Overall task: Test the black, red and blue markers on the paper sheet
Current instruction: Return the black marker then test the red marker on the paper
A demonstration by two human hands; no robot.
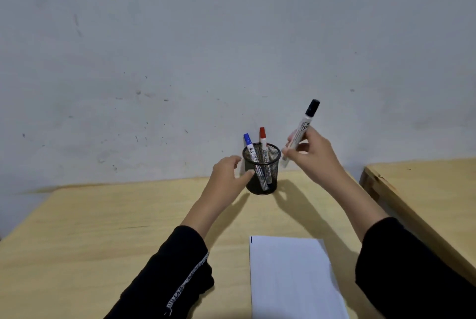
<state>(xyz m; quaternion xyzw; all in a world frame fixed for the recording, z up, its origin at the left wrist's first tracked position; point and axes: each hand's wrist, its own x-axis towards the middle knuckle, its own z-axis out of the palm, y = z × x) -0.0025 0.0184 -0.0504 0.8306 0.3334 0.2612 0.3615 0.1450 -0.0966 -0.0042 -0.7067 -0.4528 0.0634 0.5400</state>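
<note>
The right hand [313, 156] grips the capped black marker [301, 131] mid-barrel beside the mesh cup [261, 169], which the open left hand [228, 170] steadies. Light, stiff and smooth, the marker looks best held at the barrel.

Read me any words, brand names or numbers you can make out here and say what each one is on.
Red marker in the mesh cup: vertical print, too blurred to read.
Blue marker: label too small to read.
Black marker in the right hand: label unreadable.
Paper sheet: no text.
</note>
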